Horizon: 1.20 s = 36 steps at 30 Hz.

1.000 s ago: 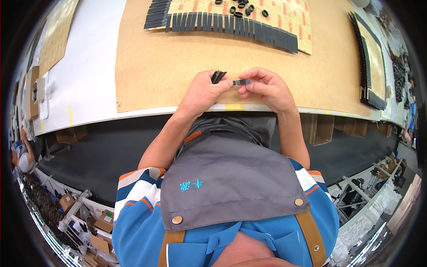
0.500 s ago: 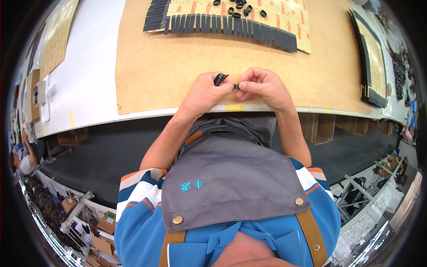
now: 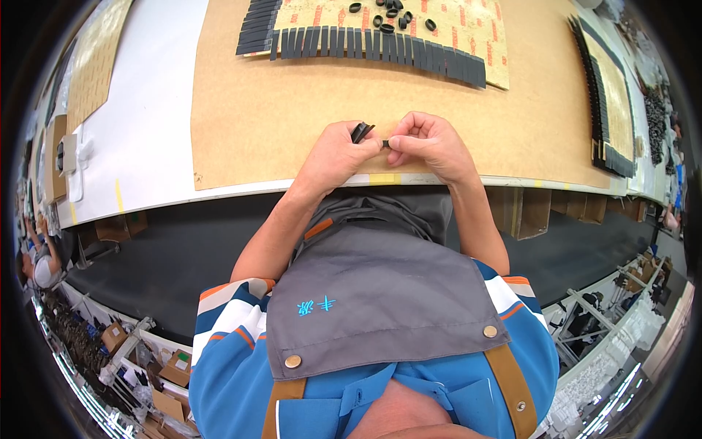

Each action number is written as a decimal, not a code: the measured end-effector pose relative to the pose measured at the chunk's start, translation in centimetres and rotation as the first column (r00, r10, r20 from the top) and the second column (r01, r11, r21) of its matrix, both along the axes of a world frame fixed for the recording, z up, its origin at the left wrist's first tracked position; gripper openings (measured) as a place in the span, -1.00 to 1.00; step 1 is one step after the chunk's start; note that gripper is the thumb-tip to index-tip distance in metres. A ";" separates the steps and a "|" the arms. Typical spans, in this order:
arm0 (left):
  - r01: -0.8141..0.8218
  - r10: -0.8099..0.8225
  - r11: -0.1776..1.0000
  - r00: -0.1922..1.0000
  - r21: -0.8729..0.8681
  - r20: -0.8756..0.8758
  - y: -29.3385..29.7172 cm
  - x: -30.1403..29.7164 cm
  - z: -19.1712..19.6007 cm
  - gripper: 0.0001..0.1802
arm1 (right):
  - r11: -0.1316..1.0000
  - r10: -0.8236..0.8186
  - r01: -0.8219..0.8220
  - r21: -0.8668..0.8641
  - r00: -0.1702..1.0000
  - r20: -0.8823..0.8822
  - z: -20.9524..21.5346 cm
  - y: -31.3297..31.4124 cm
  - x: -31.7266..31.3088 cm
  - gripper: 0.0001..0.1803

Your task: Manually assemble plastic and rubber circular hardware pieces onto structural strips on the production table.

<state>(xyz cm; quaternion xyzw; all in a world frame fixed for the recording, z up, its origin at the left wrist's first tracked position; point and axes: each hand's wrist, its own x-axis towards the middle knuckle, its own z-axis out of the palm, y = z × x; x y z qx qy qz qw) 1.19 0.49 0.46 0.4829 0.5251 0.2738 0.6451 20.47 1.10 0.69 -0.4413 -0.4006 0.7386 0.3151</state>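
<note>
My left hand (image 3: 338, 150) and my right hand (image 3: 428, 143) meet over the near edge of a brown cardboard sheet (image 3: 256, 110). My left hand grips a small black flat piece (image 3: 360, 132) that sticks up between thumb and fingers. My right hand pinches the end of a small black part (image 3: 385, 144) where the two hands touch. Farther back lies a long row of black strips (image 3: 380, 47) on a printed sheet, with several black rings (image 3: 387, 11) behind it.
The white table (image 3: 146, 110) runs left of the cardboard. A second row of black strips (image 3: 603, 110) lies on a board at the right. A white object (image 3: 77, 164) sits at the left. The table's front edge (image 3: 219, 194) is just below my hands.
My two hands have drawn closer together, and the black part held between them now shows much shorter than a second ago.
</note>
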 end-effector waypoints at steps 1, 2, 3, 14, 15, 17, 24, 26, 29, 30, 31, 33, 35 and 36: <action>0.005 -0.005 1.000 1.000 -0.002 0.000 0.0 0.0 0.0 -0.87 | 1.000 -0.001 0.001 0.001 1.000 0.000 0.0 0.0 0.0 -0.88; 0.010 -0.010 1.000 1.000 -0.004 0.000 0.0 0.0 0.1 -0.87 | 1.000 0.000 0.000 0.000 1.000 0.000 -0.1 0.0 0.0 -0.88; 0.010 -0.010 1.000 1.000 -0.003 0.000 0.1 0.0 0.1 -0.87 | 1.000 0.000 0.000 -0.001 1.000 0.001 -0.1 0.0 0.1 -0.88; 0.003 -0.004 0.999 1.000 -0.040 -0.006 0.1 0.1 1.0 -0.84 | 1.000 0.007 -0.007 0.007 1.000 -0.004 -0.4 0.1 0.0 -0.88; 0.003 -0.004 0.999 1.000 -0.040 -0.006 0.1 0.1 1.0 -0.84 | 1.000 0.005 -0.005 -0.005 1.000 -0.001 -0.4 0.1 0.0 -0.88; 0.001 -0.002 0.999 1.000 -0.037 -0.008 0.1 0.1 1.1 -0.84 | 1.000 0.006 -0.006 -0.006 1.000 0.002 -0.3 0.0 -0.1 -0.88; 0.041 -0.041 0.999 0.999 -0.023 -0.001 0.1 0.1 0.2 -0.87 | 1.000 0.006 -0.005 -0.029 0.999 0.033 -0.3 0.0 -0.2 -0.87; 0.056 -0.056 0.998 0.998 0.013 0.001 0.0 0.2 0.0 -0.87 | 1.000 0.006 -0.007 0.002 0.999 0.037 -0.8 -0.2 -0.2 -0.87; 0.032 -0.028 0.997 0.998 -0.064 0.063 0.1 0.0 0.3 -0.87 | 0.999 0.044 -0.044 0.024 0.999 0.014 -1.0 0.2 0.0 -0.87; 0.038 -0.034 0.997 0.998 -0.065 0.062 0.0 0.0 0.3 -0.87 | 0.997 0.082 -0.082 0.015 0.997 -0.013 -0.9 0.2 0.2 -0.86; 0.027 -0.022 0.997 0.997 -0.070 0.071 0.0 0.0 0.3 -0.87 | 0.996 0.083 -0.083 0.015 0.996 -0.015 -0.5 0.3 0.3 -0.86; 0.014 -0.007 0.997 0.997 -0.078 0.079 0.0 0.0 0.2 -0.88 | 0.997 -0.031 0.031 -0.073 1.000 0.001 0.2 0.4 0.9 -0.79; 0.025 -0.025 0.999 1.000 -0.019 0.014 0.0 0.1 0.2 -0.89 | 0.997 0.050 -0.049 -0.052 0.998 0.029 0.0 0.6 1.5 -0.76; 0.027 -0.027 0.999 1.000 -0.021 0.013 0.0 0.1 0.2 -0.89 | 0.991 0.135 -0.133 -0.032 0.989 0.059 -0.1 0.6 1.6 -0.73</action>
